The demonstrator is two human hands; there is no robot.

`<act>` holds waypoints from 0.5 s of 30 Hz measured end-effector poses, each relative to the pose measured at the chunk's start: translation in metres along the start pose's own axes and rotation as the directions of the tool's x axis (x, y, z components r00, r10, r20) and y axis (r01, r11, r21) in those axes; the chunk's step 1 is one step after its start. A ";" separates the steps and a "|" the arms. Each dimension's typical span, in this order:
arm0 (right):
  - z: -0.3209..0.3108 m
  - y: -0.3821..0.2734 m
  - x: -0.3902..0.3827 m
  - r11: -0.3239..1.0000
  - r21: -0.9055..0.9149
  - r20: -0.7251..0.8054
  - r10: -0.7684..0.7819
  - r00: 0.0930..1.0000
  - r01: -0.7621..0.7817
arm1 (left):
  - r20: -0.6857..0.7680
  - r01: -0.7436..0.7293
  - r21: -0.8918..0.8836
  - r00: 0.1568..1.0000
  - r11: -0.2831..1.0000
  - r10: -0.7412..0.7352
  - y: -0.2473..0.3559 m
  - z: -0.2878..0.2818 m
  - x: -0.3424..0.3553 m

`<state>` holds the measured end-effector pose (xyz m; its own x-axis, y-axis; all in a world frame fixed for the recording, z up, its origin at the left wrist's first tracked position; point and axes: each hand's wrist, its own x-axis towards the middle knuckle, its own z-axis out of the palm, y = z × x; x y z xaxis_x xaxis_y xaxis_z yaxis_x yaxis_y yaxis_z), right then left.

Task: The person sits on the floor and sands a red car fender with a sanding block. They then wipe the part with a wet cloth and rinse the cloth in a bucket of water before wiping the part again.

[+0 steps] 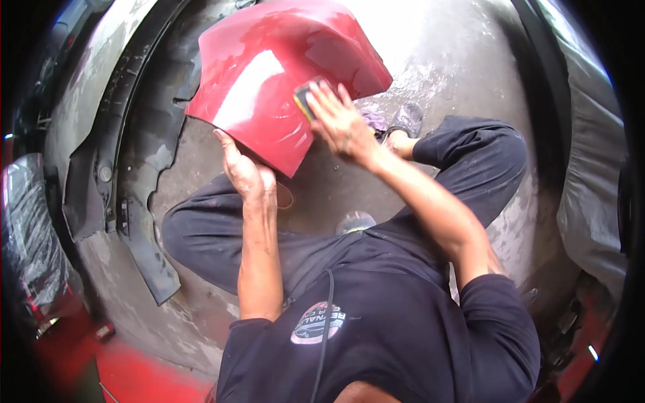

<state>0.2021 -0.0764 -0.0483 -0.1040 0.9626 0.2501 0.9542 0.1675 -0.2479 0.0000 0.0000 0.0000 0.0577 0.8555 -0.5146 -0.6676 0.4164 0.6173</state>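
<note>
A glossy red curved car body panel (289, 74) tilts in front of me, its surface wet-looking with bright reflections. My left hand (245, 168) grips its near left edge, thumb up along the rim and the other fingers hidden beneath. Against the panel's right side, my right hand (339, 124) presses a sanding block (306, 99), dark grey with a yellow edge. The fingers lie over the block and hide part of it.
A long black bumper piece (144, 181) lies on the wet concrete floor (463, 60) to my left. A purple cloth (373, 119) is beside my shoe (407, 119). Grey sheeting (594, 161) hangs at the right, and clear plastic wraps something (37, 235) at the far left.
</note>
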 end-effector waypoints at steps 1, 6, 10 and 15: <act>-0.005 0.008 0.023 1.000 -0.022 -0.011 -0.004 1.000 0.004 | -0.002 0.008 0.019 1.000 1.000 -0.008 0.001 0.000 0.002; 0.000 0.027 0.153 0.966 -0.238 -0.216 -0.151 0.965 0.098 | 0.098 -0.264 0.085 0.962 0.961 0.255 0.067 0.024 0.079; 0.013 0.046 0.089 0.959 -0.281 -0.186 -0.097 0.978 0.041 | 0.080 -0.268 0.067 0.962 0.961 0.263 0.064 0.021 0.077; -0.006 0.048 0.193 0.922 -0.372 -0.230 -0.201 0.952 0.105 | 0.089 -0.275 0.059 0.959 0.959 0.270 0.060 0.019 0.080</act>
<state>0.2301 0.1163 -0.0060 -0.2266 0.8341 0.5029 0.9734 0.1764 0.1461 -0.0213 0.0989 0.0071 -0.0590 0.9599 -0.2741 -0.6126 0.1820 0.7691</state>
